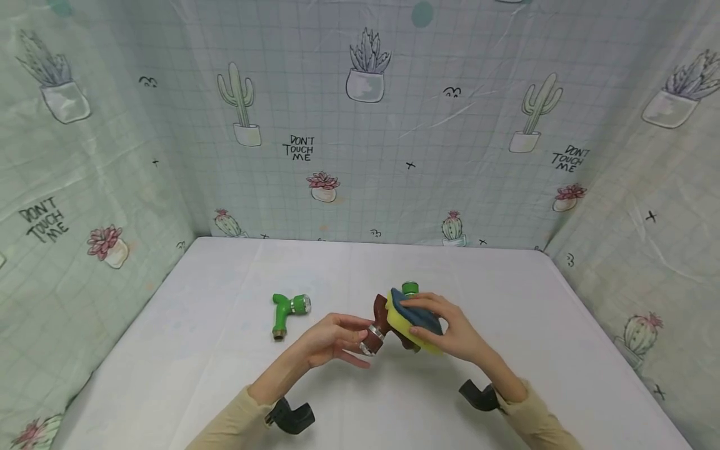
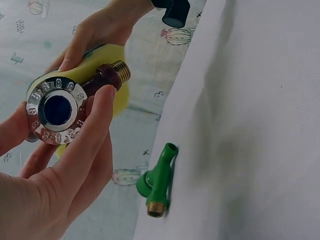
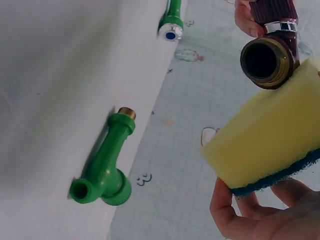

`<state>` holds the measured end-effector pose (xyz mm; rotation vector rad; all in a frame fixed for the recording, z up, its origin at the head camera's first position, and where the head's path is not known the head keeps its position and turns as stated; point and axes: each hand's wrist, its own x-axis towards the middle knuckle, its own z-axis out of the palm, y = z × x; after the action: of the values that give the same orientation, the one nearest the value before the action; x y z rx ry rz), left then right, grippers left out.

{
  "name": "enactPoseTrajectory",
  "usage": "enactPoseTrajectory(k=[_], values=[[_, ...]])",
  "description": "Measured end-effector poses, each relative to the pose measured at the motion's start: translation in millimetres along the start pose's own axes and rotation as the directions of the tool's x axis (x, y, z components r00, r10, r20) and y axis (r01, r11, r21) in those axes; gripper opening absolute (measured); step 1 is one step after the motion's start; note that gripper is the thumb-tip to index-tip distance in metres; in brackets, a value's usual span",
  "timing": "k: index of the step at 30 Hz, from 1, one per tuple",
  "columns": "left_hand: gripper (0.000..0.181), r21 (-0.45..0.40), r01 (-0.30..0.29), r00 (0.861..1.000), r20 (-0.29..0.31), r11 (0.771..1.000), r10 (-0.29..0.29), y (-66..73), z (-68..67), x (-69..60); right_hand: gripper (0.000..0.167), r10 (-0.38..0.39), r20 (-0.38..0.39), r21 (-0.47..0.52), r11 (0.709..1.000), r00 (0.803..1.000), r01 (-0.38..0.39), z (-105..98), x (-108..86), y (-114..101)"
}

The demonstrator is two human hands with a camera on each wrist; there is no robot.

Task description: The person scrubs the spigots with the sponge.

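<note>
My left hand [image 1: 337, 340] grips a dark red pipe fitting [image 1: 372, 339] by its round, silver-ringed end; in the left wrist view the ring [image 2: 57, 110] faces the camera, with a brass-threaded outlet [image 2: 120, 73] beyond the fingers. The right hand [image 1: 452, 328] holds a yellow sponge with a dark blue scouring side [image 1: 422, 317]. Its yellow face [image 3: 270, 130] lies against the red fitting [image 3: 275, 15] near the threaded opening, and the right fingers [image 3: 245, 207] bend round the blue side. Both things are held above the white table.
A green Y-shaped fitting [image 1: 283, 312] lies on the white table [image 1: 225, 275] to the left. Another green fitting [image 1: 410, 288] is partly hidden behind the sponge, as seen from the head. Black wrist mounts [image 1: 290, 417] hang at both wrists. Patterned cloth [image 1: 360, 162] surrounds the table.
</note>
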<state>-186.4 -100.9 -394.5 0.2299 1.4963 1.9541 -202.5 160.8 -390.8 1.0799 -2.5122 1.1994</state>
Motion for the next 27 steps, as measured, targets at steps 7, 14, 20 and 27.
enactPoseTrajectory(k=[7, 14, 20, 27], values=[[0.044, -0.017, 0.003, 1.0, 0.021, 1.0, -0.002, -3.7, -2.4, -1.9, 0.042, -0.05, -0.024, -0.106, 0.993, 0.998, 0.047, 1, 6.3, -8], [0.042, -0.089, 0.024, 0.998, 0.062, 0.996, -0.018, -0.6, -7.5, -5.2, 0.046, -0.145, -0.062, -0.275, 0.954, 0.987, 0.123, -5, 3.8, -9], [0.041, -0.142, 0.026, 0.997, 0.082, 0.99, -0.015, 4.2, -10.7, -10.2, 0.047, -0.212, -0.059, -0.322, 0.929, 0.976, 0.182, -9, -3.6, -2], [0.041, -0.154, 0.032, 0.992, 0.123, 0.988, -0.013, 6.0, -13.0, -12.0, 0.036, -0.289, -0.078, -0.384, 0.892, 0.954, 0.239, -11, -8.7, 0]])
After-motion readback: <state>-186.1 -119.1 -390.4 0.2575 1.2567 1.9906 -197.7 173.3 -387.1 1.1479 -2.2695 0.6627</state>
